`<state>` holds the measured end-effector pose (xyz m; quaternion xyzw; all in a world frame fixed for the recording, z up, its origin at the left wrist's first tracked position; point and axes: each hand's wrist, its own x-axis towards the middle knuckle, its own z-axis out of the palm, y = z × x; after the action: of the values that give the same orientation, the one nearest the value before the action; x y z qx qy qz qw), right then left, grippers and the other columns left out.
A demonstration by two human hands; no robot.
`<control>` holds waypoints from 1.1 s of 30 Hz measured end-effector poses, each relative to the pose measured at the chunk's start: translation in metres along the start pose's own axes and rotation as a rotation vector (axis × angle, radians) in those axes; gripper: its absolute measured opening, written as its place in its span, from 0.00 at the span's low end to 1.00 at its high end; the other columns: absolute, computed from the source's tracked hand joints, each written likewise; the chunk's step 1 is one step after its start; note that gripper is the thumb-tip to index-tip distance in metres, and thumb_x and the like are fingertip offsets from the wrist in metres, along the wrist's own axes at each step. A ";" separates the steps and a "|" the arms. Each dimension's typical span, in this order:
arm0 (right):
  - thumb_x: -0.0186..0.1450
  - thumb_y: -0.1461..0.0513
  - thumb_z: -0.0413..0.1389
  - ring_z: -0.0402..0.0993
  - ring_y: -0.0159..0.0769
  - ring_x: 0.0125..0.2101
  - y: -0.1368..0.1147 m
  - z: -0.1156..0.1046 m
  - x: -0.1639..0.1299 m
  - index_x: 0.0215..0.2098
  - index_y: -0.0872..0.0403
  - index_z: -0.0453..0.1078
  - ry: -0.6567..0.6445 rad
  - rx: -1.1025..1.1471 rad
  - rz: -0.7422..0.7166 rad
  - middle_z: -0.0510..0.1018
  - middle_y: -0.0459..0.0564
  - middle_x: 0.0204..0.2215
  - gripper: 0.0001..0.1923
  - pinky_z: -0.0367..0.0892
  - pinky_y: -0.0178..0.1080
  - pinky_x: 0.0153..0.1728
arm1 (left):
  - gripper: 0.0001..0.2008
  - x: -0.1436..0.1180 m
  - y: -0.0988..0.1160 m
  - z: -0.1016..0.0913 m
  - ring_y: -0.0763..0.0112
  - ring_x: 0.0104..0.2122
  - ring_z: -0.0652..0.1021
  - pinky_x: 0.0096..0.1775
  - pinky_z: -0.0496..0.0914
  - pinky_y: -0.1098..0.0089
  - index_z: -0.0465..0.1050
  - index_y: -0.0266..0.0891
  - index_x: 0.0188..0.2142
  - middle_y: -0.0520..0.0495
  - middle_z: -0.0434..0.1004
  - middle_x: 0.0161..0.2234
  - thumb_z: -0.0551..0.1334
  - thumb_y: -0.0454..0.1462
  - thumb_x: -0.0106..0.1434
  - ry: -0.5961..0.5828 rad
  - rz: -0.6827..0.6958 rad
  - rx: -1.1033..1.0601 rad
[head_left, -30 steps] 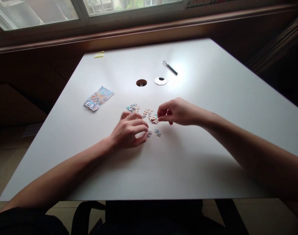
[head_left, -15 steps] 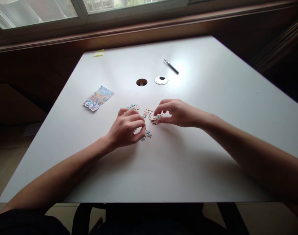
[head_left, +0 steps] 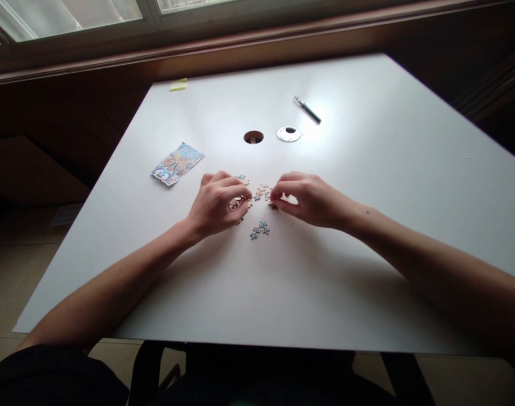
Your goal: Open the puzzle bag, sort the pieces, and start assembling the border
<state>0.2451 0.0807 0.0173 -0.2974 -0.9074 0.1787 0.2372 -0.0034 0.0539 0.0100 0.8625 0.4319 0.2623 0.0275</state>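
Small jigsaw puzzle pieces lie in a loose group on the white table (head_left: pixel 308 282). My left hand (head_left: pixel 219 203) is over the left part of the group, thumb and forefinger closed in a pinch; what is between the tips is too small to make out. Pieces show below and through the curl of its fingers. Opposite it, my right hand (head_left: pixel 310 198) pinches a puzzle piece (head_left: pixel 273 206) at the right edge of the group. A few loose pieces (head_left: pixel 263 189) lie between the hands. Nearer to me is a small joined cluster of bluish pieces (head_left: pixel 260 230).
A colourful printed picture sheet (head_left: pixel 178 163) lies to the left. Behind the pieces are a round cable hole (head_left: pixel 253 137) and a silvery ring-shaped cover (head_left: pixel 288 133). A dark pen (head_left: pixel 307 109) lies farther back, and yellow tape (head_left: pixel 178 84) sticks near the far left edge.
My left hand has moved up and away from the bluish cluster, which now shows fully. The right hand's fingers have closed closer together at the pieces. The whole view has shifted slightly.
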 end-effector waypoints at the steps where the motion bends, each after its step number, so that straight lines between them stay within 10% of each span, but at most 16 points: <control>1: 0.66 0.65 0.55 0.71 0.37 0.32 -0.002 -0.003 0.001 0.34 0.55 0.76 0.017 -0.001 0.029 0.77 0.52 0.33 0.07 0.66 0.39 0.34 | 0.06 0.000 0.001 0.000 0.64 0.42 0.75 0.48 0.58 0.59 0.79 0.43 0.34 0.52 0.82 0.38 0.62 0.33 0.63 -0.001 -0.007 -0.009; 9: 0.60 0.64 0.58 0.72 0.32 0.27 -0.019 -0.011 0.001 0.35 0.51 0.75 -0.319 0.186 0.347 0.79 0.43 0.28 0.05 0.64 0.35 0.28 | 0.07 0.003 0.006 -0.004 0.64 0.44 0.76 0.47 0.61 0.62 0.79 0.44 0.35 0.53 0.82 0.37 0.63 0.32 0.61 -0.043 -0.033 -0.123; 22: 0.62 0.62 0.59 0.74 0.37 0.35 0.011 -0.021 -0.002 0.37 0.51 0.77 -0.149 -0.051 0.171 0.80 0.48 0.35 0.06 0.66 0.38 0.35 | 0.18 -0.007 0.014 -0.002 0.57 0.55 0.69 0.54 0.59 0.56 0.77 0.52 0.51 0.50 0.76 0.53 0.61 0.31 0.64 -0.299 0.374 -0.065; 33: 0.64 0.59 0.61 0.72 0.41 0.36 0.004 -0.011 -0.002 0.38 0.52 0.79 -0.172 -0.038 0.111 0.77 0.52 0.36 0.06 0.66 0.41 0.37 | 0.11 0.004 -0.005 -0.023 0.62 0.46 0.73 0.51 0.57 0.57 0.77 0.45 0.27 0.51 0.81 0.40 0.61 0.30 0.61 -0.364 0.323 -0.091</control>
<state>0.2541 0.0840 0.0239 -0.3350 -0.9098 0.1993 0.1427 -0.0161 0.0555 0.0305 0.9513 0.2641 0.1227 0.1013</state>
